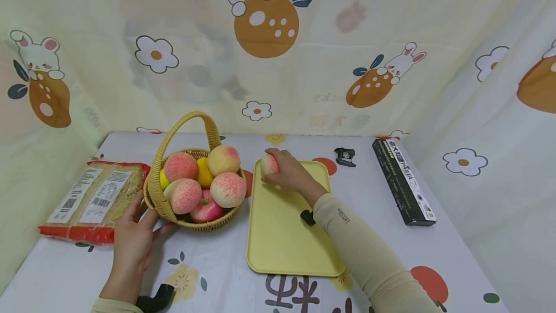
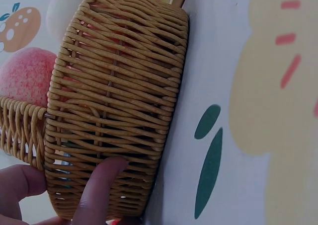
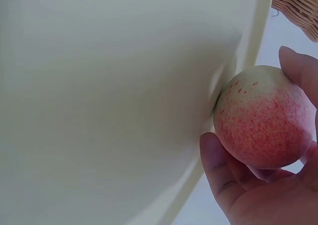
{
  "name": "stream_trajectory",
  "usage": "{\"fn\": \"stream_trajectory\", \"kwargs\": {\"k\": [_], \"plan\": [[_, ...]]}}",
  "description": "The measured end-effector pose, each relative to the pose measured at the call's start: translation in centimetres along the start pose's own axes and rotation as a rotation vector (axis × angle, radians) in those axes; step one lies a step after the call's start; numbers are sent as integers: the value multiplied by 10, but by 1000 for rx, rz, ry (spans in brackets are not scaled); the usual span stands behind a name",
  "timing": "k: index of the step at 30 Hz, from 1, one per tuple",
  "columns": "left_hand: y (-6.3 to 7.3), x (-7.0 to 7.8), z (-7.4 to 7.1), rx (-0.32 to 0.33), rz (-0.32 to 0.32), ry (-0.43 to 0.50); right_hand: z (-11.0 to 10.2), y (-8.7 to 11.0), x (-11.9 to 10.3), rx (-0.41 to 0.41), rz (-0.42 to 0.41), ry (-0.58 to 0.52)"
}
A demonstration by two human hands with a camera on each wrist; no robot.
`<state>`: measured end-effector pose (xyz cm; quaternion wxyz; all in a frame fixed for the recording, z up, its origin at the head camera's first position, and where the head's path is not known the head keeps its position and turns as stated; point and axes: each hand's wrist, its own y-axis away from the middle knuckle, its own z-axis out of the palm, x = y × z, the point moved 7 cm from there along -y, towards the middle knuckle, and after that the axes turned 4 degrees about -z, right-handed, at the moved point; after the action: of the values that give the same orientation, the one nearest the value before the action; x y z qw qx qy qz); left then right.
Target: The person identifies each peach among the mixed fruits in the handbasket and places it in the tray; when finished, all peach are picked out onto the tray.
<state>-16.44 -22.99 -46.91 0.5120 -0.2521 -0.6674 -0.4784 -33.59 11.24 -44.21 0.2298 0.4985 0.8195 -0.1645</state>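
My right hand (image 1: 285, 170) grips a pink-and-cream peach (image 3: 266, 116) at the far left corner of a yellow tray (image 1: 286, 235). In the right wrist view, fingers and thumb curve around the peach, close over the tray's rim. My left hand (image 1: 135, 235) rests against the left side of a wicker basket (image 1: 197, 226), its thumb (image 2: 102, 187) laid on the outer weave near the handle's base. The basket holds several peaches (image 1: 228, 190), a reddish-pink fruit (image 1: 207, 208) and yellow fruit (image 1: 204, 173); the lower contents are hidden.
Left of the basket lies a red-edged clear bag (image 1: 100, 197) with white labels. A long black box (image 1: 404, 182) stands at the right, and a small black packet (image 1: 345, 157) lies behind the tray's right corner. A patterned curtain (image 1: 195, 95) hangs behind the table.
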Motion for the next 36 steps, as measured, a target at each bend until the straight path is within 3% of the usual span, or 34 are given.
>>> {"fn": "stream_trajectory", "kwargs": {"k": [17,31,36], "plan": [[-1,-2,1,3,-8,-14,-8,13,-4,11,-12,10],[-2,-2,2,1,-4,7,-39,53,-23,110,-95,-56],[-1,-1,2,6,-5,11,-47,66,-33,129,-115,-136]]}}
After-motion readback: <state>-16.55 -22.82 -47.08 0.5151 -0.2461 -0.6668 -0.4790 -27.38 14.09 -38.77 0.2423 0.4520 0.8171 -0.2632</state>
